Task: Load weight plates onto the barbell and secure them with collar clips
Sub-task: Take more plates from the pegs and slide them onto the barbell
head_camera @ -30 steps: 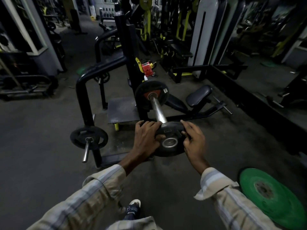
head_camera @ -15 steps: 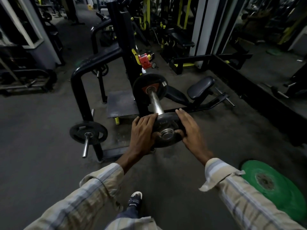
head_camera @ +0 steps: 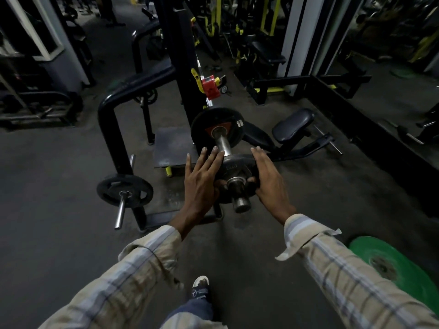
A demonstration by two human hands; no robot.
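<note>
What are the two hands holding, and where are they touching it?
The small black plate on the bar sleeve. The left hand and right hand press flat on its opposite sides, fingers straight, thumbs near the hub.

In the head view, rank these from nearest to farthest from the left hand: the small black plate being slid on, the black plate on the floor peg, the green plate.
1. Small black plate, under the left hand.
2. Black plate on the floor peg, lower left.
3. Green plate, floor, far right.
</note>
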